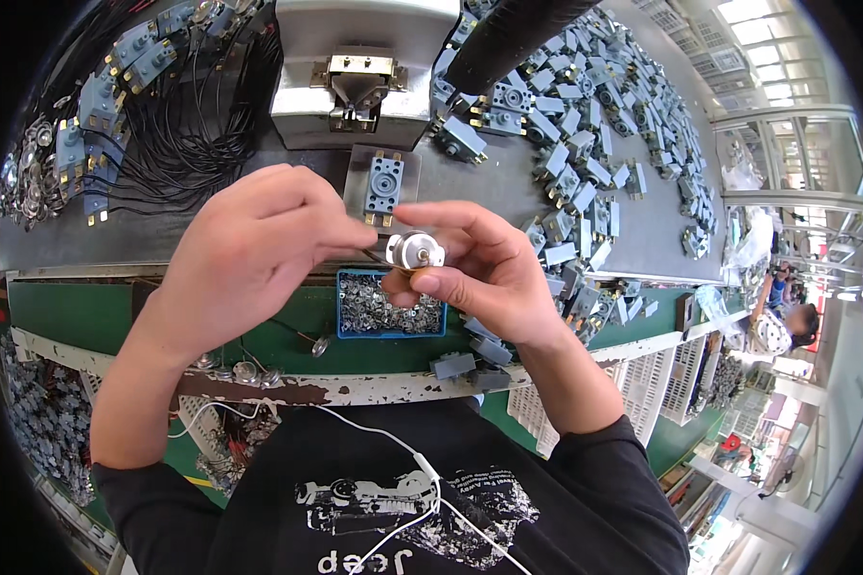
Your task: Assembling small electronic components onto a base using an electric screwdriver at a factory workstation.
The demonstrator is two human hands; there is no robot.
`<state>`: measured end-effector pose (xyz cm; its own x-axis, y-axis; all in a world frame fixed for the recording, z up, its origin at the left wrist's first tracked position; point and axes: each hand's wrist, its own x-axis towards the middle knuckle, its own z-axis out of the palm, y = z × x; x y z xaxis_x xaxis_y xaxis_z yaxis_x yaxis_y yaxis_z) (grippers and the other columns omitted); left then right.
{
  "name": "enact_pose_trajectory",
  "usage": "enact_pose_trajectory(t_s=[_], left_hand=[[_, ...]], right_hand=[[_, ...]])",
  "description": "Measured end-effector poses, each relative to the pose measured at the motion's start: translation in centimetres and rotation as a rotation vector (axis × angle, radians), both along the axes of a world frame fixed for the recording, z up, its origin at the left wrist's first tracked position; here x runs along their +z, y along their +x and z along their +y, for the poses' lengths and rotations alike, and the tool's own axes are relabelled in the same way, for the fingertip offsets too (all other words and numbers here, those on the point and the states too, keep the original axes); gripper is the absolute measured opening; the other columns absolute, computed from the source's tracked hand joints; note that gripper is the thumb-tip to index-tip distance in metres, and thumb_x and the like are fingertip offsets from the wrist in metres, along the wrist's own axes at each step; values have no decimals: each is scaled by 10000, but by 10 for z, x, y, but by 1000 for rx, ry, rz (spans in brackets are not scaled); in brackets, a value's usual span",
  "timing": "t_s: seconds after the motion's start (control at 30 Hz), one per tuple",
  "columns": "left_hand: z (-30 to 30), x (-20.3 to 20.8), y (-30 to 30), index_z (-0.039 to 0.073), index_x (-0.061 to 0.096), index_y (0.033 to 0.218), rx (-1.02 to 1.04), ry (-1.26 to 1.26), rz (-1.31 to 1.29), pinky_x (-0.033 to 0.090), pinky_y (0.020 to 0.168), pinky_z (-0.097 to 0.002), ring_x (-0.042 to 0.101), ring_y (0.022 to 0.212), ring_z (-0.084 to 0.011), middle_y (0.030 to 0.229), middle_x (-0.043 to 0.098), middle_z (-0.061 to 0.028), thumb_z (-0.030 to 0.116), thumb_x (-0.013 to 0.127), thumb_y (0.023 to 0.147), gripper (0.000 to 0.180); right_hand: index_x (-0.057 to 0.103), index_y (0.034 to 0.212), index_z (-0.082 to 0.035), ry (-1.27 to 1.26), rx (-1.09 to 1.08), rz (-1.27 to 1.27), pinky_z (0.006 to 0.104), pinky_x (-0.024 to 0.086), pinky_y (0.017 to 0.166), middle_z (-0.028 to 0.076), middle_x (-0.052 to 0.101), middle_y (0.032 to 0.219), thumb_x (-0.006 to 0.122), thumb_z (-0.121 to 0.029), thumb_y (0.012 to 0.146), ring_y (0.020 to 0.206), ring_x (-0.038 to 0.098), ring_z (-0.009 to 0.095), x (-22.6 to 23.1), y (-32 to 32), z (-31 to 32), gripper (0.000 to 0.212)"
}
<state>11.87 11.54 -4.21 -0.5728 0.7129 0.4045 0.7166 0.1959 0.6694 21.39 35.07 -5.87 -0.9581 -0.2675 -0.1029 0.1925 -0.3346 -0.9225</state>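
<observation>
My right hand [479,273] grips a small round silver metal part [415,250] between thumb and fingers, held above a blue tray [340,305]. My left hand [259,244] is curled, its fingertips pinching a thin metal tool or pin whose tip meets the silver part. Just beyond both hands a grey plastic housing [384,184] with brass pins lies in a fixture plate. What the left fingers hold is mostly hidden.
The blue tray holds several tiny metal pieces. A grey press machine [355,67] stands at the back centre. Heaps of grey housings [585,134] cover the right of the bench; wired housings [125,86] lie at the left. A seated person [786,326] is far right.
</observation>
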Motion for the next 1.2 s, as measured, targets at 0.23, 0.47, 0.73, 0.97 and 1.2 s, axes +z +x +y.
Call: enact_pose_trajectory(t_s=[0.23,0.47,0.73,0.97,1.2], left_hand=[[-7,-4,-3,111,779,980,-15,13,-16,497,677,-333,635,796,-214,870,655,-15,-66,775,732,304],[-9,-10,-6,200,792,964,-72,-5,181,449,686,-324,608,775,-177,886,657,36,41,775,730,283],[-9,-30,3,140,759,956,-278,-121,36,464,739,-359,631,831,-209,890,670,25,139,808,787,176],[-3,-22,7,103,762,1090,-209,-181,41,488,750,-364,636,826,-229,870,666,-25,144,825,784,315],[15,-4,-14,59,748,1075,69,-68,-11,532,713,-391,659,778,-271,852,685,-70,103,818,790,296]], right_hand=[[585,1372,50,27,13,-16,336,597,899,160,761,1051,686,-45,991,966,738,194,-2,-7,-1,405],[575,1342,56,19,346,-139,321,592,872,153,749,1084,688,-10,980,994,736,204,-7,-41,17,386],[532,1274,15,522,673,-70,292,562,848,96,743,1035,762,-64,937,938,711,152,4,-63,10,416],[502,1411,-1,1251,-95,641,427,537,987,206,627,1328,830,-113,829,1196,639,363,-26,-27,10,677],[610,1331,-2,1112,-88,535,374,561,942,189,691,1230,760,-17,875,1106,708,291,-9,-30,19,480]])
